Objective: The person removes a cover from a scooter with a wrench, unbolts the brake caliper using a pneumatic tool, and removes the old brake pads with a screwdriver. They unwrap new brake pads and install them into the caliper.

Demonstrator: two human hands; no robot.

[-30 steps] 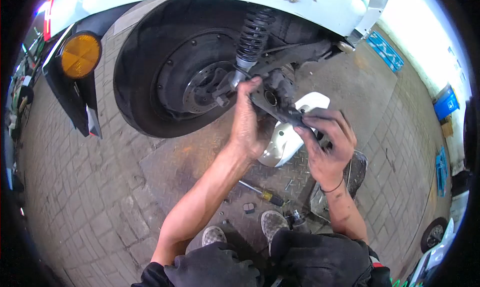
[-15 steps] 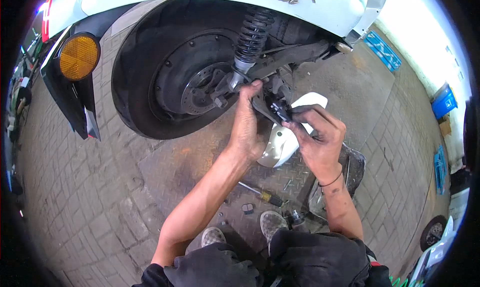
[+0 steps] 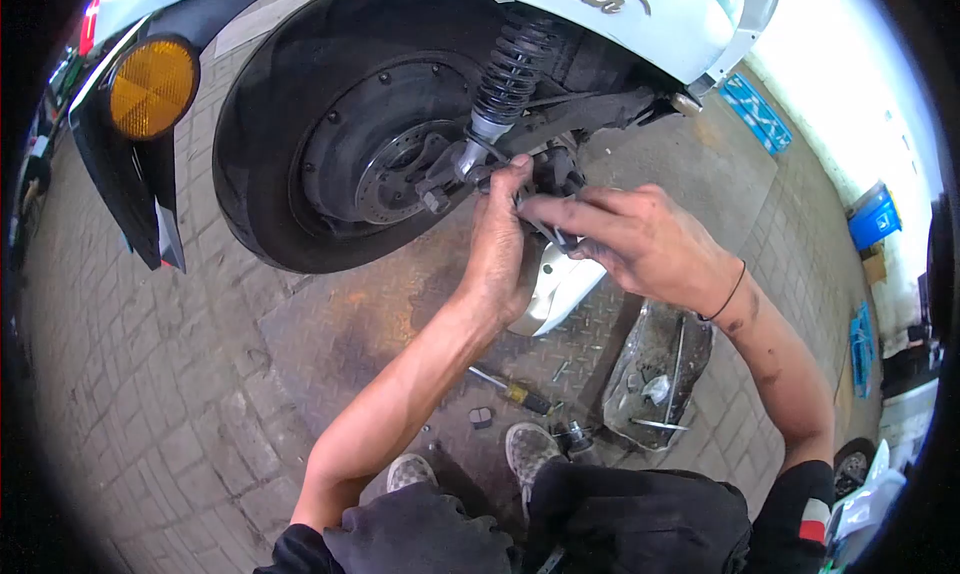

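Observation:
Beside the rear wheel (image 3: 340, 124) of a white scooter, my left hand (image 3: 503, 229) is closed around a dark metal part (image 3: 545, 226) just below the shock absorber (image 3: 510, 74). My right hand (image 3: 630, 234) reaches in from the right, its fingers bent together over the same dark part. What its fingertips pinch is hidden. The brake disc (image 3: 388, 184) and a caliper-like piece (image 3: 435, 189) are left of my hands. Under them lies a white curved panel (image 3: 560, 292) on the metal plate.
A screwdriver (image 3: 525, 396), a small dark block (image 3: 481, 417) and a grimy tray (image 3: 640, 374) holding thin rods lie near my shoes. An orange reflector (image 3: 153, 86) hangs at the upper left. A blue bin (image 3: 874, 216) stands at the right wall.
My right hand has turned and moved over the dark part, its forearm swinging out to the right and uncovering the tray. My left hand keeps its hold. The view has shifted slightly.

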